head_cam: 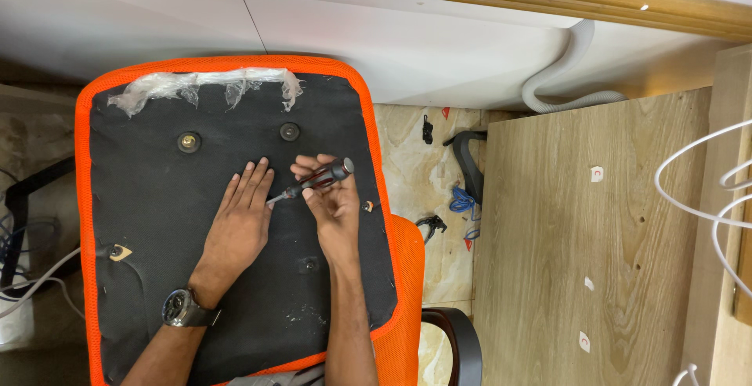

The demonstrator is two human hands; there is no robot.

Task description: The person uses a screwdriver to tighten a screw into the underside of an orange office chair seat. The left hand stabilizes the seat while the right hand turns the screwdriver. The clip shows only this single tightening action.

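Two hands on upturned orange-rimmed black chair seat (157, 276). Left hand (239, 225) flat, fingers extended, empty, steadying fabric underside. Right hand (333, 202) closed around red-black-handled screwdriver (313, 182), tip angled down beside left fingertips.

Labels before you: three small white stickers on wooden panel (580, 221) at your right. Upper sticker (597, 173), squarish, carries red mark. Middle sticker (588, 283), plain white, irregular. Lower sticker (584, 342), white with faint red mark. No packages, signs or screens in your view.
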